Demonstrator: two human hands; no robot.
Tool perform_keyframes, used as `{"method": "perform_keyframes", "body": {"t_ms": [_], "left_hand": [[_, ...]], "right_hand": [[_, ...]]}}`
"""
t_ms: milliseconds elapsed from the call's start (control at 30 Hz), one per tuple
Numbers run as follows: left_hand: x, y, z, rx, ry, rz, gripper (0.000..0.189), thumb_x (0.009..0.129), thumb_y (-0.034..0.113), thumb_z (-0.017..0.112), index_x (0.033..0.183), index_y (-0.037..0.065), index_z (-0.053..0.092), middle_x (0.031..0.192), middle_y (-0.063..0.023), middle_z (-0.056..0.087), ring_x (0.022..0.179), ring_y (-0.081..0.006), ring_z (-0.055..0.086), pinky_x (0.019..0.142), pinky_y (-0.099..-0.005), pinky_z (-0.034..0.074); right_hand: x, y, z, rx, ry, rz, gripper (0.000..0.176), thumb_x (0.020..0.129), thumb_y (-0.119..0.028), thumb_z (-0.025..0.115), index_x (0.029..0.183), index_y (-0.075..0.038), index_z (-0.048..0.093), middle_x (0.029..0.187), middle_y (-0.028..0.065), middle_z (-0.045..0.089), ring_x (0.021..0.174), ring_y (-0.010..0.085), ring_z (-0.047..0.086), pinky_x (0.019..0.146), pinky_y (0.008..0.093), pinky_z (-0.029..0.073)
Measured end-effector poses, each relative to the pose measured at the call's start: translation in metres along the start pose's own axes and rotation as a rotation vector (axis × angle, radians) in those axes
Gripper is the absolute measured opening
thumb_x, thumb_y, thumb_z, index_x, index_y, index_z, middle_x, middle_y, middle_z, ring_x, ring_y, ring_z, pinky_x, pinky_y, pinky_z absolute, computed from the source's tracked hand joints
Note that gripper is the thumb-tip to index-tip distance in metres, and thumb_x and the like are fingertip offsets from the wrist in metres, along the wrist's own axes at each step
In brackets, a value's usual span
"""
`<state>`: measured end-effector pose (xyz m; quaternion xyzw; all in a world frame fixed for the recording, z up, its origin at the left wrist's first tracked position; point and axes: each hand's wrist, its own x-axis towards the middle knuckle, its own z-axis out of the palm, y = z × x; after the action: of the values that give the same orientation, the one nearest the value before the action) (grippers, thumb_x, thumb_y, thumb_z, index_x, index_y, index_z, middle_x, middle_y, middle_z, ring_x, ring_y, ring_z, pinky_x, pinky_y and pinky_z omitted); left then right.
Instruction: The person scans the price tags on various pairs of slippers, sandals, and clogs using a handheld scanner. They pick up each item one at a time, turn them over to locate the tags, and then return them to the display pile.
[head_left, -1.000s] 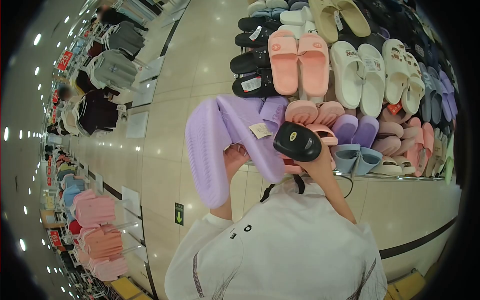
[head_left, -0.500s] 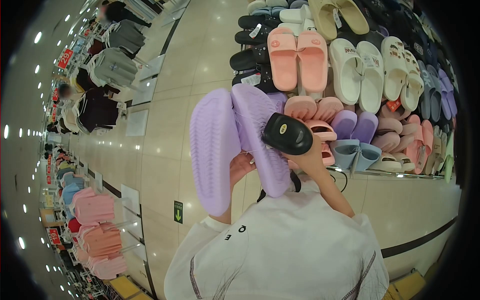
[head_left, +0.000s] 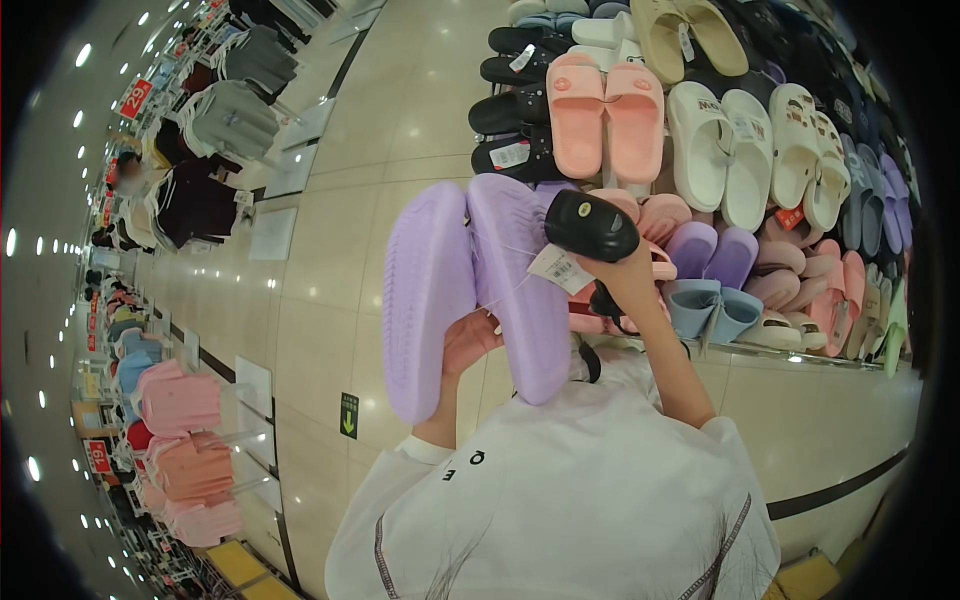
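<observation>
Presently, in the head view, the left hand [head_left: 468,345] supports 2 lilac slippers [head_left: 425,300], soles exposed; its fingers are partly hidden behind them. The slippers extend beyond the left fingertips. The right hand [head_left: 628,285] has its fingers wrapped around 1 black handheld device [head_left: 592,226]. 1 white tag [head_left: 560,270] is just beside the right fingers; 2 peach slides [head_left: 577,135] lie beyond them.

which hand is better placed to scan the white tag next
Right, I'd judge: the right hand holds the black scanner right by the white tag, while the left hand is busy supporting the purple slippers.
</observation>
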<state>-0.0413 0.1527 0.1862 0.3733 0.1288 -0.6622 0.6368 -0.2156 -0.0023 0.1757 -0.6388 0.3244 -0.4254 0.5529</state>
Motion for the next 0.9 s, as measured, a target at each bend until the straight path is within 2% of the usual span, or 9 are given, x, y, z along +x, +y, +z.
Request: {"method": "perform_keyframes", "body": {"t_ms": [67, 367, 433, 500, 600, 667, 800, 867, 900], "left_hand": [[0.004, 0.005, -0.018, -0.513, -0.23, -0.317, 0.056, 0.089, 0.035, 0.036, 0.133, 0.003, 0.023, 0.136, -0.0122, 0.032, 0.125, -0.0311, 0.028, 0.1, -0.0548, 0.023], [0.007, 0.001, -0.037, -0.308, -0.243, -0.028, 0.052, 0.089, 0.035, 0.036, 0.131, 0.005, 0.028, 0.135, -0.0086, 0.034, 0.126, -0.0279, 0.027, 0.101, -0.0552, 0.02], [0.01, 0.007, -0.044, -0.357, -0.259, -0.038, 0.051, 0.089, 0.035, 0.037, 0.13, 0.005, 0.029, 0.135, -0.0082, 0.034, 0.126, -0.028, 0.027, 0.101, -0.0553, 0.02], [0.011, 0.007, -0.044, -0.406, -0.274, -0.053, 0.051, 0.089, 0.035, 0.037, 0.13, 0.005, 0.03, 0.134, -0.0078, 0.035, 0.126, -0.0281, 0.027, 0.101, -0.0554, 0.02], [0.01, 0.009, -0.036, -0.06, -0.174, 0.065, 0.058, 0.09, 0.035, 0.036, 0.135, 0.002, 0.021, 0.141, -0.0154, 0.023, 0.129, -0.0325, 0.022, 0.103, -0.0525, 0.018], [0.009, 0.013, -0.039, -0.447, -0.196, -0.126, 0.057, 0.09, 0.035, 0.035, 0.135, 0.002, 0.021, 0.141, -0.0156, 0.022, 0.129, -0.0325, 0.022, 0.103, -0.0532, 0.018], [0.02, 0.014, -0.06, -0.502, -0.197, -0.155, 0.051, 0.089, 0.034, 0.035, 0.13, 0.004, 0.028, 0.136, -0.0095, 0.032, 0.126, -0.028, 0.027, 0.101, -0.0546, 0.02], [0.039, 0.009, -0.088, -0.346, -1.001, 0.03, 0.055, 0.089, 0.037, 0.033, 0.129, -0.001, 0.029, 0.134, -0.0143, 0.034, 0.126, -0.0278, 0.028, 0.103, -0.0528, 0.018], [0.043, 0.012, -0.101, -0.345, -1.003, 0.027, 0.055, 0.089, 0.037, 0.033, 0.129, -0.001, 0.029, 0.134, -0.0143, 0.034, 0.126, -0.0278, 0.028, 0.103, -0.0528, 0.018]], "right_hand": [[0.005, -0.003, 0.0, -0.046, -0.02, 0.005, 0.038, 0.065, -0.008, 0.071, 0.099, 0.0, 0.057, 0.085, 0.0059, 0.063, 0.077, 0.0113, 0.058, 0.071, 0.0252, 0.046], [-0.01, -0.011, -0.031, -0.121, -0.002, 0.09, 0.043, 0.062, -0.009, 0.072, 0.101, 0.0, 0.056, 0.09, 0.0059, 0.064, 0.08, 0.0119, 0.058, 0.071, 0.0258, 0.047], [-0.016, -0.019, -0.037, -0.218, -0.117, 0.055, 0.045, 0.06, -0.007, 0.072, 0.101, 0.001, 0.055, 0.091, 0.0065, 0.063, 0.08, 0.0132, 0.059, 0.074, 0.0264, 0.047], [-0.019, -0.036, -0.033, -0.403, -0.177, -0.006, 0.048, 0.058, -0.006, 0.072, 0.103, -0.001, 0.054, 0.091, 0.008, 0.061, 0.08, 0.0172, 0.06, 0.074, 0.0272, 0.046], [-0.018, -0.03, -0.024, -0.362, -0.294, 0.046, 0.048, 0.065, -0.019, 0.071, 0.107, -0.006, 0.05, 0.089, 0.0145, 0.061, 0.081, 0.0306, 0.06, 0.071, 0.0349, 0.046], [-0.016, -0.019, -0.021, -0.378, -0.313, 0.043, 0.049, 0.065, -0.019, 0.071, 0.107, -0.006, 0.05, 0.089, 0.0147, 0.061, 0.082, 0.0313, 0.06, 0.071, 0.0355, 0.046], [-0.019, -0.015, -0.015, -0.318, -0.186, 0.038, 0.045, 0.065, -0.016, 0.07, 0.104, -0.004, 0.052, 0.09, 0.0145, 0.061, 0.083, 0.0302, 0.06, 0.071, 0.0351, 0.046], [-0.022, -0.014, -0.02, -0.304, -0.127, 0.026, 0.044, 0.065, -0.015, 0.07, 0.104, -0.004, 0.052, 0.09, 0.0138, 0.061, 0.083, 0.0289, 0.06, 0.071, 0.0341, 0.046], [-0.025, -0.013, -0.025, -0.291, -0.072, 0.016, 0.043, 0.065, -0.013, 0.07, 0.103, -0.003, 0.053, 0.09, 0.013, 0.061, 0.083, 0.0275, 0.06, 0.072, 0.0331, 0.046]]}}
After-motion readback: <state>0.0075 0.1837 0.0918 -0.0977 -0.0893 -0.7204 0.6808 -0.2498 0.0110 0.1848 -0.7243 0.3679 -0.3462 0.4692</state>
